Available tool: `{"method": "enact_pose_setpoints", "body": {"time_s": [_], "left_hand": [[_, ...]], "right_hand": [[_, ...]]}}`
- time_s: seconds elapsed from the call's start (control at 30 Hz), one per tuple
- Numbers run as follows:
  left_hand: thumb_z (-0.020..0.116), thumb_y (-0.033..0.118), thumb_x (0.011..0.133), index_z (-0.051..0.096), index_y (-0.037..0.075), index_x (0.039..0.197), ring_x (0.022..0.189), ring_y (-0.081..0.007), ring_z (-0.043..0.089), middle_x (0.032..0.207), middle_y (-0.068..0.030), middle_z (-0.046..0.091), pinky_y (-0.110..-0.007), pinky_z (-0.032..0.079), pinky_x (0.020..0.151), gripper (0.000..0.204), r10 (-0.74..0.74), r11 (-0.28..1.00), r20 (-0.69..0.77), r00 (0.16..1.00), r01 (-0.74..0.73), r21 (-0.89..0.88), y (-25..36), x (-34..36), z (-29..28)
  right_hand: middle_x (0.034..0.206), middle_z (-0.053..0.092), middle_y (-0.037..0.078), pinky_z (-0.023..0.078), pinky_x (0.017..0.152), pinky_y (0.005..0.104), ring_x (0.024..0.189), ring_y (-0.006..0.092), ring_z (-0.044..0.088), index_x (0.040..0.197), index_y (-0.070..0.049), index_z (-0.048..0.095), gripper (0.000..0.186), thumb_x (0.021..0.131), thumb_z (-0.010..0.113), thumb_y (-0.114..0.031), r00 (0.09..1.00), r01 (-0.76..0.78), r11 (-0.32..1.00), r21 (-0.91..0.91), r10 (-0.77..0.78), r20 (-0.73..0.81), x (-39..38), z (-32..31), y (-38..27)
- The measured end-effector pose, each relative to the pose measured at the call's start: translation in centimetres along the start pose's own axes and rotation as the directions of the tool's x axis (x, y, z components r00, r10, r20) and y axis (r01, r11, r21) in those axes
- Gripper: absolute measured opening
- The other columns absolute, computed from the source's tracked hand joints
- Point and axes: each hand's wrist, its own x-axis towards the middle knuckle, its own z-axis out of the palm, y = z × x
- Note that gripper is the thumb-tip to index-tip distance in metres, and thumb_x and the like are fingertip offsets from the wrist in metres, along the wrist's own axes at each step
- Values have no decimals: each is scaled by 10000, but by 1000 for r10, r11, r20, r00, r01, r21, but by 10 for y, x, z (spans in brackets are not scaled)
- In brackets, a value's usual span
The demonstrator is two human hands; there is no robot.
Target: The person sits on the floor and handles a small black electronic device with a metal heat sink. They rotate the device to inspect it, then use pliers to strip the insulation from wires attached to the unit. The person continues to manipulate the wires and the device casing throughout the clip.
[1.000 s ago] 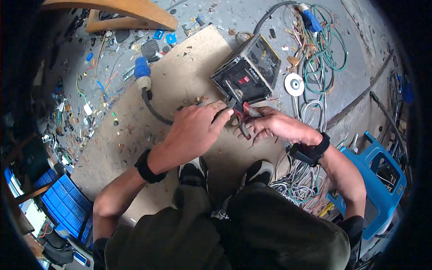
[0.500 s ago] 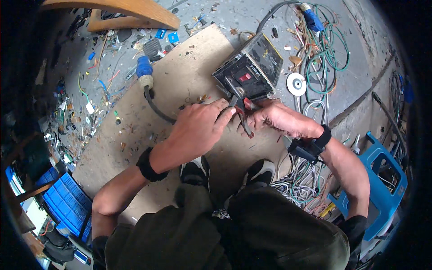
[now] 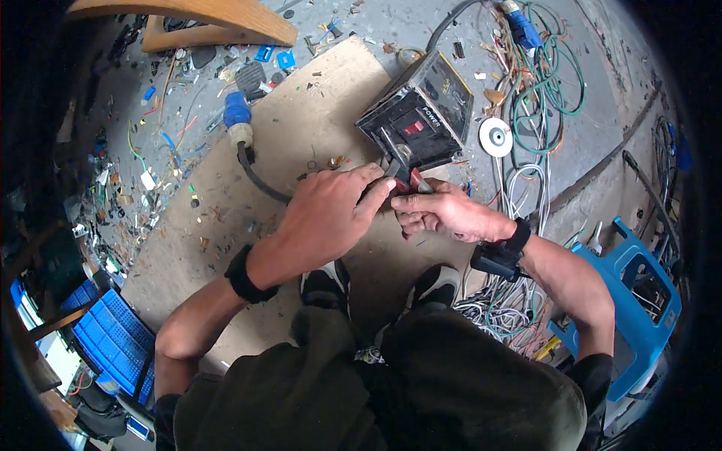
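Pliers (image 3: pixel 401 167) unmoved; both hands stay clamped.

A blue-and-cream plug (image 3: pixel 237 120) is lying near the far left edge of the wooden board (image 3: pixel 301 113), its black cable curving back across the wood. A white disc (image 3: pixel 495 137) is resting on the concrete beside a tangle of green wires (image 3: pixel 553 90). A blue plastic crate (image 3: pixel 113 346) is sitting at lower left, a blue stool (image 3: pixel 639 301) at right. Wooden beams (image 3: pixel 203 19) are crossing the top, and small scraps are littering the floor (image 3: pixel 143 173).
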Motion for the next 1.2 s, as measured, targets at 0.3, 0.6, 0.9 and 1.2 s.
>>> {"method": "enact_pose_setpoints", "body": {"time_s": [0.3, 0.6, 0.9, 1.2], "left_hand": [[605, 245, 1036, 694, -41, 1088, 863, -468, 677, 948, -269, 710, -526, 521, 766, 305, -34, 998, 37, 999, 36, -59, -2, 2, -2], [576, 265, 1046, 690, -24, 1099, 838, -449, 689, 912, -255, 708, -515, 536, 736, 316, -6, 999, -66, 998, 4, -33, -7, -7, 7], [613, 298, 1042, 702, -65, 1160, 973, -452, 691, 1066, -278, 729, -506, 514, 888, 393, -52, 999, -39, 998, 52, -9, 9, -5, 1], [684, 249, 996, 716, 4, 1128, 901, -405, 677, 978, -190, 716, -483, 528, 832, 280, 65, 989, -123, 990, -47, 143, 8, -8, -4]], "right_hand": [[749, 436, -68, 343, 562, 263, 630, 55, 395, 1077, -133, 542, 139, 1006, 643, -196, 997, -64, 994, 90, 59, 55, 12, 2, 3], [708, 684, 134, 523, 654, 378, 640, 210, 657, 957, 30, 753, 292, 954, 727, -260, 848, 235, 759, -608, -465, -253, 7, 21, 1], [743, 671, 144, 509, 656, 388, 687, 238, 661, 965, 19, 678, 462, 849, 810, -407, 921, 170, 626, -761, -376, -103, -5, 6, -6], [876, 644, 50, 510, 692, 318, 769, 136, 609, 1050, -41, 648, 392, 924, 776, -390, 991, 103, 901, -421, -128, -32, -10, 17, -16]]}}
